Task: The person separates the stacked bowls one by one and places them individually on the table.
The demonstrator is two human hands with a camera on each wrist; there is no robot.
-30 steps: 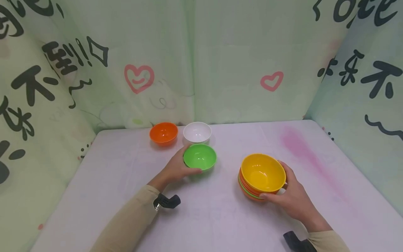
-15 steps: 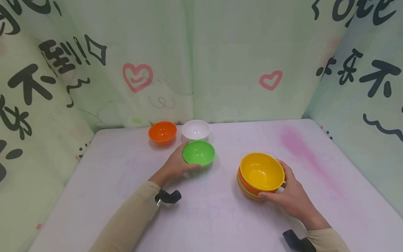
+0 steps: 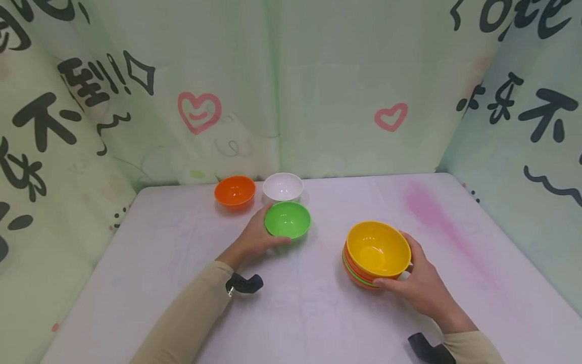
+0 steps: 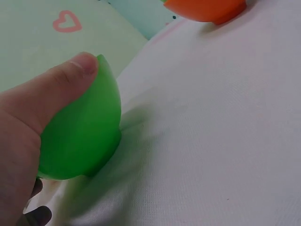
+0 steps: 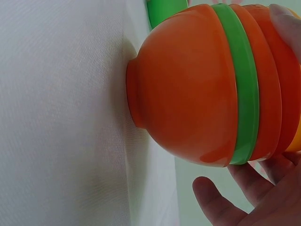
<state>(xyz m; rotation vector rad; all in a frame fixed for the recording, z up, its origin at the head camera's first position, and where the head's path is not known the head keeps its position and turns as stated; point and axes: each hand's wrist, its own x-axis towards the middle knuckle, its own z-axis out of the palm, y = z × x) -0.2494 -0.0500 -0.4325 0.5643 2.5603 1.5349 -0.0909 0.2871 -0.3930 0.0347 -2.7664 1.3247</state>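
Pale green cloth printed with hearts and black characters walled in the table where I worked. The fingers of my left hand curled round the near wall of the green bowl, thumb pressed up to its rim, and the bowl stood on the table just in front of the white bowl, with the orange bowl to the left. My right hand cupped the stack of bowls, yellow on top, orange and green beneath, resting on the table to my right. These bowls looked like light, stiff, smooth plastic, likely slippery; I judged the rim and outer wall the best hold.
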